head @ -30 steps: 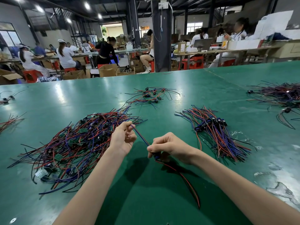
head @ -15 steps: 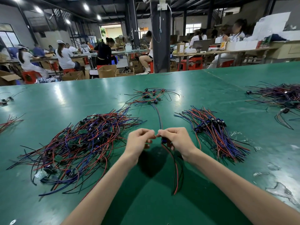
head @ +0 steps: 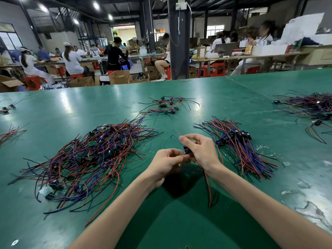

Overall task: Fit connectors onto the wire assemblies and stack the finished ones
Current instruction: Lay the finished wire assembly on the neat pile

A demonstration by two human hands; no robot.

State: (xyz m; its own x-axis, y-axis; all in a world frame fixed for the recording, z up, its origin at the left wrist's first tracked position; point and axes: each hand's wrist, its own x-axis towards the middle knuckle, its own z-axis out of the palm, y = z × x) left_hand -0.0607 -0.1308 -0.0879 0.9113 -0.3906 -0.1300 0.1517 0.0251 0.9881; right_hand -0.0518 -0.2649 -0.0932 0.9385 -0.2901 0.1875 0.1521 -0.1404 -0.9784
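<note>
Both hands meet above the near middle of the green table (head: 53,108), working on one wire assembly (head: 208,186). The left hand (head: 167,162) has its fingers curled in, with thumb and forefinger pinching the assembly just below a small dark blue connector (head: 186,150). The right hand (head: 199,150) is curled round the far side of that connector, and its thumb and forefinger pinch a thin blue lead that loops out to the left of the fingertips. Whether the connector is fully seated cannot be told. The assembly's red and black wires hang from the hands down toward the near edge of the table.

To the left lies a big tangled heap of loose assemblies (head: 89,155), red, blue and black wires with small green circuit boards among them. To the right, just beside the right hand, is the orderly stack of finished assemblies (head: 239,146), its blue connectors lined up at the far end. A small scatter of wired parts (head: 165,106) lies farther off in the middle, and another wire pile (head: 309,105) at the far right.

Beyond the table, people sit on red stools at benches around a dark pillar (head: 178,38). Any print on the cardboard cartons (head: 119,77) there is too small to read.
</note>
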